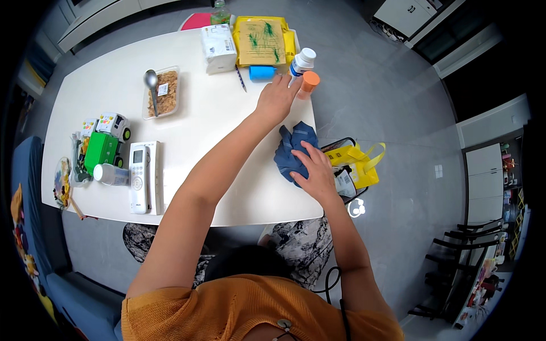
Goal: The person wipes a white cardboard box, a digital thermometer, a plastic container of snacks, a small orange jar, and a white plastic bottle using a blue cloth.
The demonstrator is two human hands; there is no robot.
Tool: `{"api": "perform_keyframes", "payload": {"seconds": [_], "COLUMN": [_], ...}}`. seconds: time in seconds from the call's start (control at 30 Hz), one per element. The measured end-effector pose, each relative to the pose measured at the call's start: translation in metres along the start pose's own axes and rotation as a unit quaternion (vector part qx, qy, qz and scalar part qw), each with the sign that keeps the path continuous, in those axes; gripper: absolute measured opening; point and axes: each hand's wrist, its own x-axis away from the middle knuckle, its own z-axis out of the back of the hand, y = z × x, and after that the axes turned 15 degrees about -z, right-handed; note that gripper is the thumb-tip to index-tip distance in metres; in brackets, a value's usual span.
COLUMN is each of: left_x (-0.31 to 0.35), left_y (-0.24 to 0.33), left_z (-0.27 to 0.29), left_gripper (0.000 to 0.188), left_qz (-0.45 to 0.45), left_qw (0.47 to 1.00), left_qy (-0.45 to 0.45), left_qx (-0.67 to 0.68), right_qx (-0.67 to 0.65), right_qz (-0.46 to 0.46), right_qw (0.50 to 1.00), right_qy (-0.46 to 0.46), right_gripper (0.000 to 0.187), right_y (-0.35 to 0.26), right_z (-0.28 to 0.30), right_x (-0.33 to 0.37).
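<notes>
My left hand (277, 101) reaches over the table's far right part. Its fingers and thumb close around the lower part of a white bottle (303, 58) with a blue band, partly hiding it. Right beside that hand stands a bottle with an orange cap (310, 79). Nearer to me, a crumpled dark blue cloth (303, 135) lies at the table's right edge. My right hand (317, 173) rests on this cloth with its fingers spread.
The white table (222, 136) carries a tissue pack (218, 48), a yellow pack (263, 42), a blue roll (261, 73), a pencil (241, 79), a food box with a spoon (161, 94), a toy truck (102, 152), and a phone handset (139, 176). A yellow bag (362, 166) is beside the right edge.
</notes>
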Motion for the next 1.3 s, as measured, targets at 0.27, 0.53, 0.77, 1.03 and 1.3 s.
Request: {"api": "perform_keyframes", "payload": {"seconds": [0.27,0.53,0.77,1.03,1.3], "left_x": [-0.023,-0.053,-0.053,0.036,0.175], "left_y": [0.000,0.017,0.014,0.029,0.056], "left_z": [-0.023,-0.039,-0.043,0.004,0.112], "left_gripper": [0.051,0.033,0.038,0.048,0.063], "left_qz": [0.020,0.103,0.113,0.071,0.119], "left_qw": [0.998,0.994,0.993,0.980,0.957], "left_qy": [0.061,0.026,-0.012,0.057,-0.009], "left_qx": [0.016,0.018,-0.010,0.177,0.266], "right_qx": [-0.117,-0.138,-0.236,-0.283,-0.266], "right_qz": [-0.167,-0.221,-0.286,-0.271,-0.158], "right_qw": [0.974,0.956,0.921,0.913,0.950], "right_qy": [0.094,0.137,0.118,0.120,0.051], "right_gripper": [0.045,0.047,0.049,0.050,0.049], "right_y": [0.043,0.108,0.121,0.077,-0.001], "right_z": [-0.002,0.005,0.011,0.008,0.004], "right_x": [-0.010,0.018,0.025,0.021,0.020]}}
